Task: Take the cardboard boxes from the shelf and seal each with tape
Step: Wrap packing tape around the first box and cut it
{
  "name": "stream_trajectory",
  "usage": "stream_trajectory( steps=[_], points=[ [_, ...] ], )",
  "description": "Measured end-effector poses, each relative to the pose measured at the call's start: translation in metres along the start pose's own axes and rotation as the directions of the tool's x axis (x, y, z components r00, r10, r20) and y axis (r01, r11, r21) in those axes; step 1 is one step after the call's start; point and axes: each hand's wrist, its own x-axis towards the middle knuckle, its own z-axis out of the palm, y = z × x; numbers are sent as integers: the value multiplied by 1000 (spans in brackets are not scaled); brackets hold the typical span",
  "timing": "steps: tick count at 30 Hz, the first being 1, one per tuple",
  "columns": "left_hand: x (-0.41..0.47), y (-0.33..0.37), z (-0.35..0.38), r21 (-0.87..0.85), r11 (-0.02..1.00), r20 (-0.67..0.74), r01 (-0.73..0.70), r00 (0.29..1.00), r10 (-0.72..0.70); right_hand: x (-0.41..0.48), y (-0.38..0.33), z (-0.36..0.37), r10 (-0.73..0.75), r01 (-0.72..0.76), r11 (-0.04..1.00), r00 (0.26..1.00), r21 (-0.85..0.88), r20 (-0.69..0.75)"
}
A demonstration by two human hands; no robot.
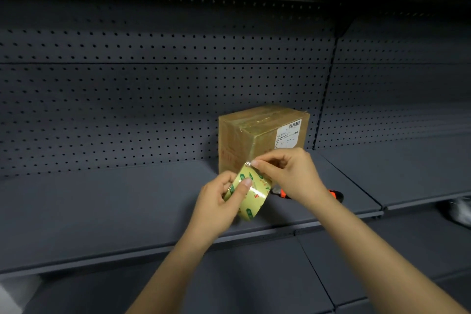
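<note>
We see a brown cardboard box [254, 135] standing on the dark grey metal shelf [102, 199], set back close to the perforated grey back panel [153, 97], just left of the upright seam between two shelf bays. Glossy clear tape runs across its top and down the face turned towards us, and a white shipping label with a barcode [288, 135] sits on its right-hand face.

In front of the box, both hands meet over a roll of yellowish clear packing tape with green and red printing [254, 195], held above the shelf and tilted, its broad band facing us. The left hand [216, 204] grasps the roll from the left: its thumb lies across the outer band and its fingers curl round the far side. The right hand [288, 173] comes in from the right, its thumb and forefinger pinched tight on the loose end of the tape [248, 162] at the roll's upper edge, the other fingers curled in behind.

The roll and right hand cover the box's lower front corner; we cannot tell whether the roll touches the cardboard.

An orange and black tool [337, 195] lies on the shelf behind the right wrist, mostly hidden by it. A lower grey shelf [254, 275] runs beneath both forearms
</note>
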Motion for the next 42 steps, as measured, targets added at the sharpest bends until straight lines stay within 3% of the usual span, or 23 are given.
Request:
stream_trajectory(
  steps=[7,14,18,26,28,33,36,42],
  points=[
    [-1,0,7,-86,992,28,97,995,-95,-15,-4,-2,-155,148,917,988,-370,9],
    [3,3,8,-110,985,77,131,989,-123,-25,-14,-8,-175,144,908,983,-394,-45],
    [6,3,6,-16,992,69,129,989,-127,-30,-25,-11,-201,137,910,971,-392,-128],
    [8,20,-2,122,983,50,135,989,-142,-27,-54,-17,-227,158,893,967,-422,-118],
    [6,21,-4,97,987,56,124,990,-130,-26,-56,-18,-176,118,916,977,-383,-120],
    [-2,34,-13,-118,983,166,139,979,-118,-14,-59,-38,80,-84,996,992,-38,-103],
    [-4,37,-13,-185,966,226,182,964,-139,-9,-52,-51,121,-121,993,992,4,-35],
    [1,36,5,-236,957,185,171,974,-128,10,-37,-72,140,-152,984,982,97,126]
  ],
)
